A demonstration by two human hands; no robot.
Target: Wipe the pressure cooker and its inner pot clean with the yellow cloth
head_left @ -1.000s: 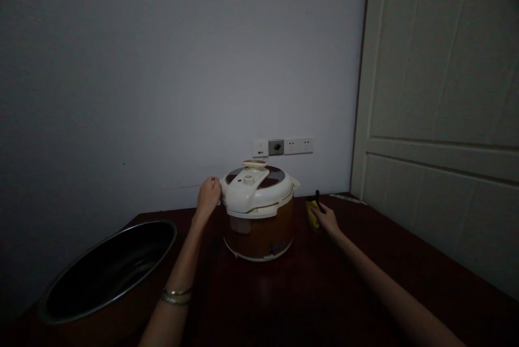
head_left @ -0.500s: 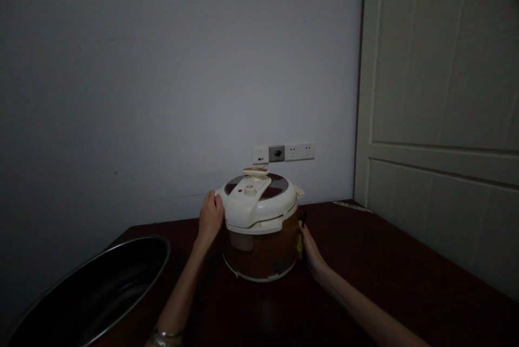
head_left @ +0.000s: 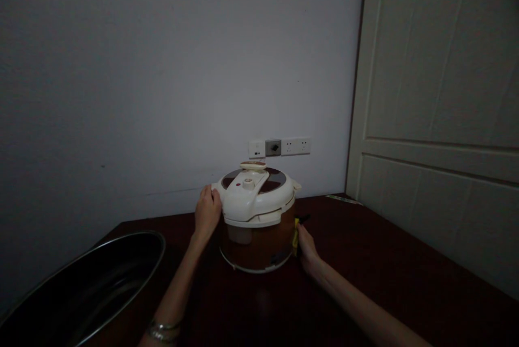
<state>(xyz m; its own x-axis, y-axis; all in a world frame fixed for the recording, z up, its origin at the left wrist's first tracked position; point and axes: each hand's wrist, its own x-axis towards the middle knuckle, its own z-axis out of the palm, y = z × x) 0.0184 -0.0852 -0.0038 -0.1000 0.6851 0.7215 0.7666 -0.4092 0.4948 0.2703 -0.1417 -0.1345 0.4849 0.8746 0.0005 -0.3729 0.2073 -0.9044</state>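
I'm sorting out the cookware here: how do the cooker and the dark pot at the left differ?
The cooker has a white lid on; the dark pot is open at the top. The cooker shows a brown body below its lid; the pot shows a dark inside with a shiny rim. The left hand and right hand are at the cooker's sides; neither is on the pot. Both look round.

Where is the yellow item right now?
In the head view, the yellow item is in the right hand, by the right side of the white-and-brown cooker.
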